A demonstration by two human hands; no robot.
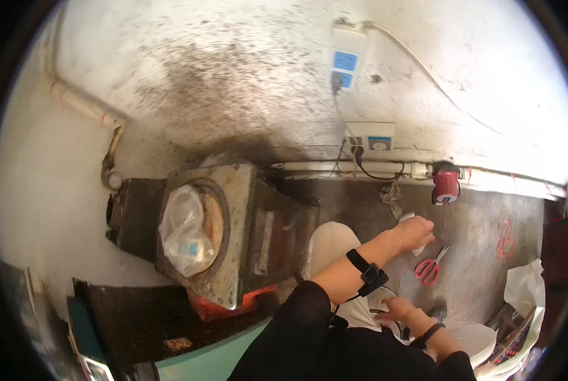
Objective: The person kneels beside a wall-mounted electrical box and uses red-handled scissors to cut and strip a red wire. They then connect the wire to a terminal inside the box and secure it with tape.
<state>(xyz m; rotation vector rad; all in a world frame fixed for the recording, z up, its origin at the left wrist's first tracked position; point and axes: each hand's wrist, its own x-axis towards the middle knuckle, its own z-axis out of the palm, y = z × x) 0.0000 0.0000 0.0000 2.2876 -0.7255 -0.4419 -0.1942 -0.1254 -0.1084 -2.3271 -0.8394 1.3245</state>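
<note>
My left hand (415,232) is closed and held out over the floor. A pale bit (418,251) of something shows at its lower edge, too small to name. On the floor just right of it lie red-handled scissors (428,272), blades pointing away from me. My right hand (398,310) is low between my knees with its fingers curled. A curved thin dark-and-pale rim (385,291) shows beside it; what the fingers hold is hidden.
A metal stove (242,254) stands at the left with a clear plastic bag (185,232) on top. A red pump (446,185) sits on the wall pipe (354,166). Red string (505,240) lies on the floor. A white bag (526,286) is at the right.
</note>
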